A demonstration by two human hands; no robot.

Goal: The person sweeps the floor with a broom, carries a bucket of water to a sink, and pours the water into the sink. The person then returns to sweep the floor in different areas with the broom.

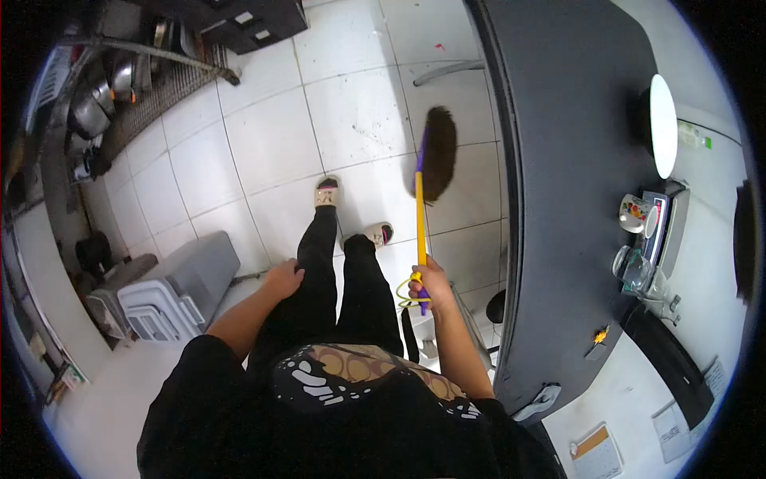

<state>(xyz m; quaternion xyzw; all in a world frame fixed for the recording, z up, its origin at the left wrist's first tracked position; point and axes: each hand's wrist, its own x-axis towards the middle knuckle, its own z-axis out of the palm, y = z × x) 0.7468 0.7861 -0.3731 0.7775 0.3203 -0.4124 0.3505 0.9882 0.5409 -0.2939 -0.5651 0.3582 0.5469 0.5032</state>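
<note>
My right hand [431, 285] is wrapped round the purple end of a short broom's yellow handle [420, 219]. A thin yellow-green cord loops beside that hand. The broom's dark brown bristle head [439, 156] points away from me, over the white floor tiles. My left hand [284, 279] hangs near my left thigh, with its fingers curled and nothing seen in them. Dark specks of dirt [367, 136] lie on the tiles left of the broom head.
A long dark table [558, 239] on the right holds a mug [638, 214], glasses and a white round object. Grey bins [171, 287] stand at the left, below a rack of pans [89, 112]. A dark drawer cabinet [247, 24] is at the top.
</note>
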